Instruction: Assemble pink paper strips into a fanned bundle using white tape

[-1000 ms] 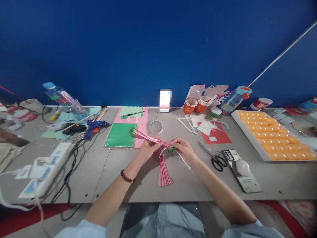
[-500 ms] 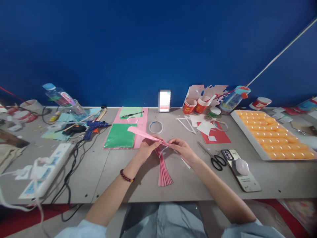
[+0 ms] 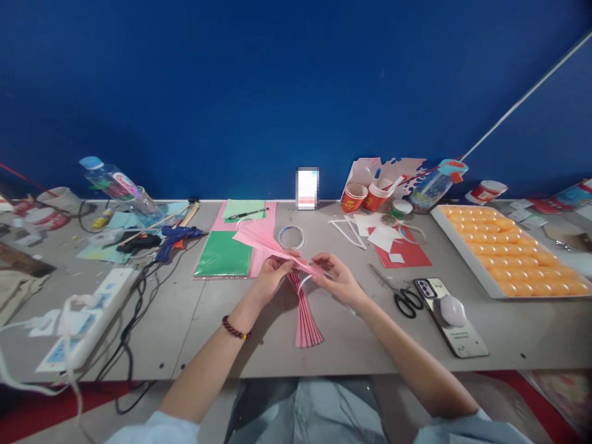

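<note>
Between my hands a sheet of pink paper is gathered in narrow folds, its left end fanned out wider. My left hand pinches the folds left of the middle, a beaded bracelet on its wrist. The fingers of my right hand close on the right end of the same paper. Below them a pleated pink paper fan hangs down to the tabletop, its lower end spread. A thin white strip curves across the top of that fan, partly hidden by my hands.
A roll of tape lies just beyond my hands, and a green paper pack to the left. Scissors and a phone lie on the right. A blue glue gun and power strip are at left.
The upper pink paper's left end has fanned out wider and tilted. My right hand has shifted slightly along the paper, its fingers raised a little. The lower pleated fan stays in place.
</note>
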Demonstrator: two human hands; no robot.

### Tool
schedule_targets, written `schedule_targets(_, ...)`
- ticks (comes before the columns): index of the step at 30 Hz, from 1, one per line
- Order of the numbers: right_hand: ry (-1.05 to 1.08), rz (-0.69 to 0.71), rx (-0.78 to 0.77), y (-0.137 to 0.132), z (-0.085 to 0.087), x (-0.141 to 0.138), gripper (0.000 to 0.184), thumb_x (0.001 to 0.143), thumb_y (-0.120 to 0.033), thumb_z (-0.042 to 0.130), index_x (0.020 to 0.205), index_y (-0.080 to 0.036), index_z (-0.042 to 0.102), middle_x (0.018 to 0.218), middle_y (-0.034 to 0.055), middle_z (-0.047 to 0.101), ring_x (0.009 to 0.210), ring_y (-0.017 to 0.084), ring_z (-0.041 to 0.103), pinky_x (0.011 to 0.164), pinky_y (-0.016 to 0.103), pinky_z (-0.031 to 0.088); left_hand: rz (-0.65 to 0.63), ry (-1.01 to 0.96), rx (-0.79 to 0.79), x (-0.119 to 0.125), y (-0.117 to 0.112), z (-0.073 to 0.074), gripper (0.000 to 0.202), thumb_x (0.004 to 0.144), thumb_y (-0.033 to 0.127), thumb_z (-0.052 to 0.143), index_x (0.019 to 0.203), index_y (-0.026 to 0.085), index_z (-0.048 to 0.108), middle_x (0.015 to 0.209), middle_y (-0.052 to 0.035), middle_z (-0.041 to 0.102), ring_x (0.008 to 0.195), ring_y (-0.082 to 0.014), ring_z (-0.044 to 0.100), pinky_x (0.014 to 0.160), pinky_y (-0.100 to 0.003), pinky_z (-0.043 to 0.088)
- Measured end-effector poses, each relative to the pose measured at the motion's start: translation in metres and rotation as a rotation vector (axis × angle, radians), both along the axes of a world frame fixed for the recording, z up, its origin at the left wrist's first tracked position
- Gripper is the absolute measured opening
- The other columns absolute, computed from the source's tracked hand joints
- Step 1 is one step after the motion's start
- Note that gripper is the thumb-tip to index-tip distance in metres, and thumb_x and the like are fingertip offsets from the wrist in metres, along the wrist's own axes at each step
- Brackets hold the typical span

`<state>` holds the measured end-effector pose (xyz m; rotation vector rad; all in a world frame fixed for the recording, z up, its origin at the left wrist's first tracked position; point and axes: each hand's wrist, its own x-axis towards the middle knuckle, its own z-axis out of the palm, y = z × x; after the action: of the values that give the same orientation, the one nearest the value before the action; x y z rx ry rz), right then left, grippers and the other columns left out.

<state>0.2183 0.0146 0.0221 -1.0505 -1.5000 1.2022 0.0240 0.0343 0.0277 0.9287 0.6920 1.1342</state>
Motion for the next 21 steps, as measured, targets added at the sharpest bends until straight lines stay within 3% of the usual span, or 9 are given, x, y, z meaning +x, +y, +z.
schedule_targets(5,-0.156,-0.030,-0.022,-0.001,0.003,-0.002,0.021,0.075,-0.037,0.068,0.087,-0.020,0.066,0.084,0.0039,0.069,0.079,0.018,0.062,0.076,0.032,0.048,0.054,0.050,0.009,-0.001,0.003,-0.005,0.033,0.071,0.032,0.077,0.097,0.015,0.070,0.088,-0.0088,0.075,0.085,-0.0224,0.070,0.081,-0.035,0.054)
schedule_targets(10,-0.116,-0.034,-0.090,0.001,0.000,-0.002,0.024,0.074,-0.039,0.069,0.089,-0.020,0.068,0.084,0.0030,0.070,0.076,0.017,0.062,0.071,0.030,0.048,0.079,0.025,-0.016,0.002,0.003,-0.005,0.038,0.066,0.033,0.079,0.098,0.015,0.069,0.085,-0.0089,0.075,0.087,-0.0252,0.070,0.083,-0.039,0.055)
schedule_targets(14,-0.069,-0.074,-0.114,0.002,-0.006,-0.002,0.023,0.073,-0.041,0.069,0.081,-0.019,0.069,0.076,0.0022,0.069,0.069,0.016,0.061,0.067,0.029,0.047,0.061,0.057,0.038,0.004,-0.002,0.000,0.033,0.071,0.030,0.075,0.099,0.015,0.067,0.092,-0.0096,0.074,0.093,-0.0249,0.069,0.090,-0.041,0.052)
schedule_targets(21,-0.139,-0.226,0.056,0.001,-0.011,-0.002,0.015,0.077,-0.033,0.065,0.076,-0.019,0.067,0.074,0.0026,0.067,0.067,0.015,0.060,0.065,0.028,0.047,0.025,0.220,0.173,0.006,-0.005,0.005,0.030,0.072,0.025,0.073,0.101,0.018,0.069,0.104,-0.0081,0.071,0.103,-0.0241,0.064,0.097,-0.040,0.047)
